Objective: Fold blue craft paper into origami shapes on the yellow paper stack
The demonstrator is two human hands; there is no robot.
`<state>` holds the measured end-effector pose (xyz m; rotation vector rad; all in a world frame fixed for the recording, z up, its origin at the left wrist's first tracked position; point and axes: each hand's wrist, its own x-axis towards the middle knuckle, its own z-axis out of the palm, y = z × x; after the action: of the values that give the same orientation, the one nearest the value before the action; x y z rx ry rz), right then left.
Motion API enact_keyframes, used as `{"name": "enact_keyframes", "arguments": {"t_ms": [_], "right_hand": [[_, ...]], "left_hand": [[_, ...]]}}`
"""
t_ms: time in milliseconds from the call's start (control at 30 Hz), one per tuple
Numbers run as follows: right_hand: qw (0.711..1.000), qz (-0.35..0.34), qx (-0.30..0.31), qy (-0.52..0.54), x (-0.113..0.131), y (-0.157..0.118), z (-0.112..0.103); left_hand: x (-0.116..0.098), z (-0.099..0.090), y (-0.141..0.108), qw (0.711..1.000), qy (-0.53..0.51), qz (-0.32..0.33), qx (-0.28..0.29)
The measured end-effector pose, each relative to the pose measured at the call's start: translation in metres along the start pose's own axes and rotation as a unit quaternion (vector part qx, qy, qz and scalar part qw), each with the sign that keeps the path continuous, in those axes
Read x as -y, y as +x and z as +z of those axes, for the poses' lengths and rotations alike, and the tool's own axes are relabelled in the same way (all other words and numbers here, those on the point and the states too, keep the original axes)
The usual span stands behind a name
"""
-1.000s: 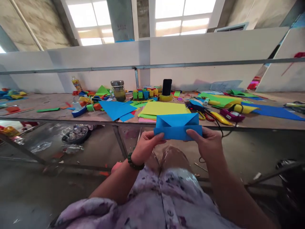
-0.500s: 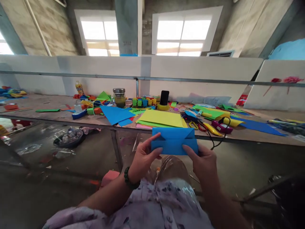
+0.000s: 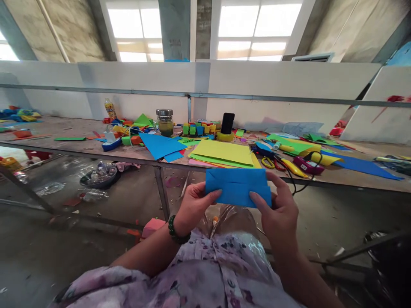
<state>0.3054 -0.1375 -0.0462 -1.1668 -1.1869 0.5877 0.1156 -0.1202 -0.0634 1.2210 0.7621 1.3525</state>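
Pinching a folded blue paper (image 3: 237, 187) from both ends, the left hand (image 3: 193, 208) and the right hand (image 3: 278, 210) hold it up flat above the person's lap — thumbs on the near face, fingers curled shut behind it. The left wrist wears a dark bead bracelet (image 3: 176, 231).

Just beyond the blue paper runs the edge of a long workbench (image 3: 64, 147). Directly behind the paper lies a stack of yellow sheets (image 3: 224, 153); left of that stack, loose blue sheets (image 3: 160, 146); right of it, scissors (image 3: 269, 162) and a purple tool with a black cable (image 3: 306, 164). Behind the stack stand a phone (image 3: 227, 123) propped on a yellow roll, small coloured blocks (image 3: 197, 128) and a glass jar (image 3: 165, 122). A white partition (image 3: 282, 94) backs the bench — 2 bright windows (image 3: 260, 30) show above it.
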Motion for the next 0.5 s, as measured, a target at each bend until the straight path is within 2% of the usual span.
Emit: {"name": "enact_keyframes", "arguments": {"t_ms": [200,400,500], "right_hand": [[0.991,0.071,0.109,0.035,-0.005,0.012,-0.009],[0.988,0.089,0.123,0.043,-0.007,0.016,-0.017],[0.985,0.106,0.132,0.025,-0.004,0.014,-0.019]], "left_hand": [[-0.002,-0.001,-0.001,1.000,0.016,-0.009,0.007],[-0.008,-0.002,0.001,0.998,-0.013,-0.054,0.026],[-0.011,-0.004,0.001,0.998,0.002,-0.051,0.030]]}}
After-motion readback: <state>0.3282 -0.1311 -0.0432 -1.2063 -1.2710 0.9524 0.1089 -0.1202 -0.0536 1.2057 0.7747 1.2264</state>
